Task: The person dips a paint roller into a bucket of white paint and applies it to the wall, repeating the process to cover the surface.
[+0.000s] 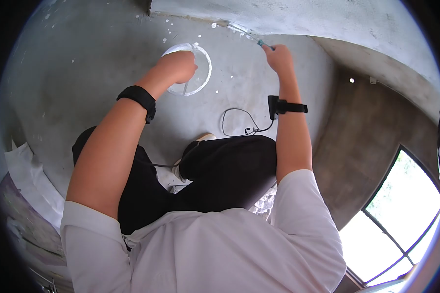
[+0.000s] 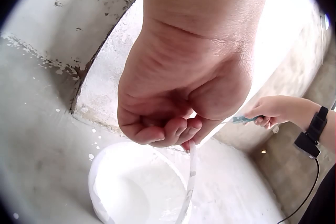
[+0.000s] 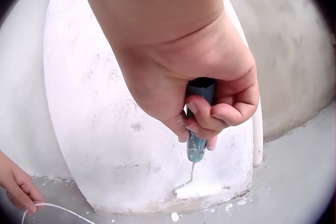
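My left hand [image 1: 179,67] grips the handle [image 2: 190,182] of a white bucket [image 2: 97,195], fingers curled round it above the white contents. In my right hand [image 3: 194,71] is the teal handle [image 3: 196,148] of a small paint roller, fingers wrapped about it. The white roller head [image 3: 197,190] lies against the bottom of the whitish wall [image 3: 121,155], close to the floor. From the head view, the right hand [image 1: 280,57] is stretched out to the right of the bucket [image 1: 209,73].
White drips [image 1: 214,25] dot the grey floor [image 1: 107,49]. A black cable [image 1: 225,117] loops on the floor below the right hand. A window [image 1: 401,200] is at the right, and white sheeting [image 1: 32,176] lies at the left.
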A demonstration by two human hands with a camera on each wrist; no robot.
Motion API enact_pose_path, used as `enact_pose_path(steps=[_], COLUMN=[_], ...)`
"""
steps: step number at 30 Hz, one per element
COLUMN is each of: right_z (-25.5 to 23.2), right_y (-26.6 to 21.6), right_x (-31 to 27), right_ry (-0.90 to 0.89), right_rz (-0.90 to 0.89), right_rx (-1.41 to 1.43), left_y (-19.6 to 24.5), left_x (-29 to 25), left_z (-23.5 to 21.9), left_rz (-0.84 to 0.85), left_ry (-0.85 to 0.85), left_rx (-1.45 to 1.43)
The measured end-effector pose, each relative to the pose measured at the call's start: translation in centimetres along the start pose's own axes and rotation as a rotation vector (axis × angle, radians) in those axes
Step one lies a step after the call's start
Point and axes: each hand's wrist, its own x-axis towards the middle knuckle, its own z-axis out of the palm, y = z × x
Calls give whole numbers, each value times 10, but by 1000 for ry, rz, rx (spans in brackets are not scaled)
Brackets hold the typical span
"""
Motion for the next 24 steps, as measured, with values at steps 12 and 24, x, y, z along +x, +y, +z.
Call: enact_pose_path(steps=[12, 24], right_z=[-18, 43], right_y=[25, -25], right_x=[-4, -4], right_ry=[-53, -14], right_rz=[66, 122], right_rx=[82, 47], left_y=[-4, 0], left_x=[0, -2], left_z=[-3, -2], left_rz=[-25, 15], left_ry=[-15, 21], left_rx=[6, -41])
